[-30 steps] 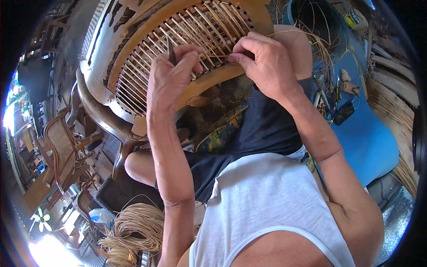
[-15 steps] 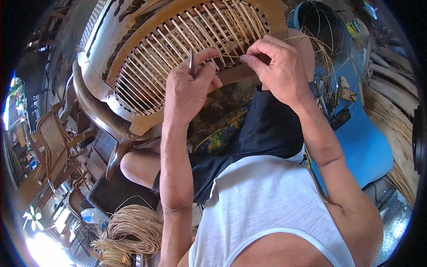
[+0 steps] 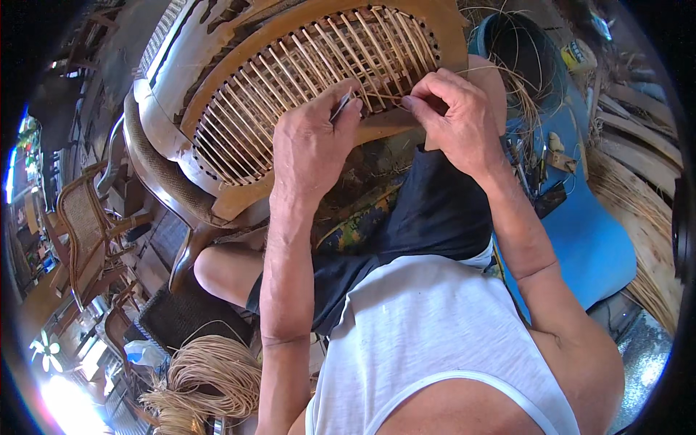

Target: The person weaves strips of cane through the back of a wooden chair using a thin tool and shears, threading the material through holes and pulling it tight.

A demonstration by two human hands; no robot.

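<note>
In front of me lies a wooden chair frame (image 3: pixel 451 45) with an oval opening, strung with rows of pale cane strands (image 3: pixel 308 59) that run through holes around its edge. My left hand (image 3: pixel 310 148) is over the near edge of the opening, closed around a thin metal tool (image 3: pixel 340 106) whose shiny end shows between thumb and forefinger; its kind I cannot make out. To its right, my right hand (image 3: pixel 464 119) pinches a thin cane strand (image 3: pixel 384 96) between thumb and forefinger, close to the near rim. The strand stretches between both hands, and its far ends are hidden.
A dark teal bucket (image 3: pixel 557 81) with loose cane stands at upper right, beside a blue sheet (image 3: pixel 598 250) with small tools on it. Long cane strips (image 3: pixel 638 196) lie farther right. A coil of cane (image 3: pixel 214 373) sits at lower left, below a cane-backed chair (image 3: pixel 81 217).
My left hand has turned and its fingers have closed in, the metal tool now angled toward the strand. My right hand has shifted slightly right and nearer, still pinching.
</note>
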